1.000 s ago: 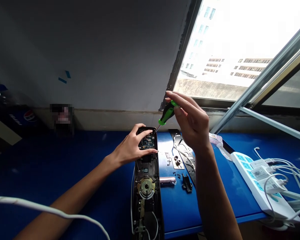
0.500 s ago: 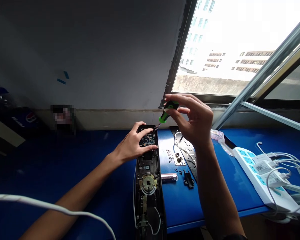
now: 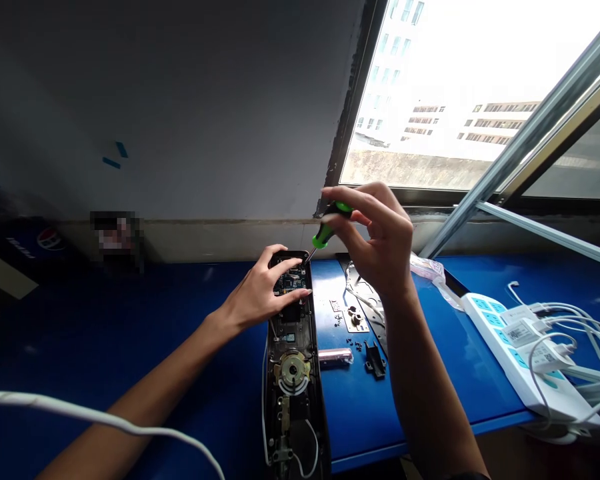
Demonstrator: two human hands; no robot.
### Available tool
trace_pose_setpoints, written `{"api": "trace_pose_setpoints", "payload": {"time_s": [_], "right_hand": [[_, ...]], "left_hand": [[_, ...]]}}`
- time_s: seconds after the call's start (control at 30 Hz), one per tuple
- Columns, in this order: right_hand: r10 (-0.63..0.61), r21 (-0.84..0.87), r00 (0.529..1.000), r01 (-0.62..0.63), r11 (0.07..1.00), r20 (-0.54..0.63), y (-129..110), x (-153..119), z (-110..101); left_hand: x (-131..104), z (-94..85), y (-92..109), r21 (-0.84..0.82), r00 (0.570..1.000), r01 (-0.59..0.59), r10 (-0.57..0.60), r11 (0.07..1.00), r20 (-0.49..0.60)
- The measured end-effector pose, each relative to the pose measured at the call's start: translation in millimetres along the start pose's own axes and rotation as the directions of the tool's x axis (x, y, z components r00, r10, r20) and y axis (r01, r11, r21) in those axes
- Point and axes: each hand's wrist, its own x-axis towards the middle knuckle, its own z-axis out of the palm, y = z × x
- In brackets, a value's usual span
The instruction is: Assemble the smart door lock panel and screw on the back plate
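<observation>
An opened long black device casing (image 3: 300, 340) stretches away from me, with a circuit board at its far end and a round metal part (image 3: 294, 371) at mid-length. Across that far end my left hand (image 3: 265, 290) grips the casing, thumb and index finger reaching to its right side and partly covering the board. My right hand (image 3: 373, 237) is closed around the handle of a green and black screwdriver (image 3: 321, 237). The screwdriver is tilted, its shaft pointing down to the casing's far right corner, close to my left index fingertip. Whether its tip sits in a screw cannot be made out.
Right of the casing lie a pink cylinder (image 3: 334, 358), a black bracket (image 3: 375, 361), small screws and a metal plate (image 3: 356, 319). A white power strip (image 3: 500, 353) with plugs and cables occupies the right. A white cable (image 3: 105, 415) crosses the lower left.
The view has shifted slightly, moving everything a little left. My right hand's fingers have shifted on the screwdriver handle, and the screwdriver remains at the same corner. My left hand keeps its place.
</observation>
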Motion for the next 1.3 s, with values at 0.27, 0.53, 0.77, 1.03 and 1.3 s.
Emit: {"api": "trace_pose_setpoints", "payload": {"time_s": [0.27, 0.53, 0.77, 1.03, 1.3], "right_hand": [[0.024, 0.083, 0.999, -0.026, 0.996, 0.028, -6, 0, -1], [0.078, 0.060, 0.974, -0.092, 0.994, 0.211, -2, 0, -4], [0.018, 0.013, 0.997, -0.019, 1.000, 0.071, 1, 2, -13], [0.141, -0.054, 0.936, -0.131, 0.990, 0.322, -1, 4, -59], [0.458, -0.291, 0.535, -0.369, 0.883, 0.710, 33, 1, -57]], "left_hand": [[0, -0.2, 4, -0.002, 1.000, -0.003, 0.003, 1.000, -0.016], [0, 0.6, 2, 0.008, 1.000, -0.012, 0.013, 1.000, -0.027], [0, -3.2, 3, 0.075, 0.999, -0.049, 0.050, 0.996, -0.013], [1, -2.2, 24, 0.261, 0.954, -0.228, 0.268, 0.938, -0.132], [-5, 17.9, 39, 0.213, 0.843, -0.537, 0.507, 0.817, 0.181]]}}
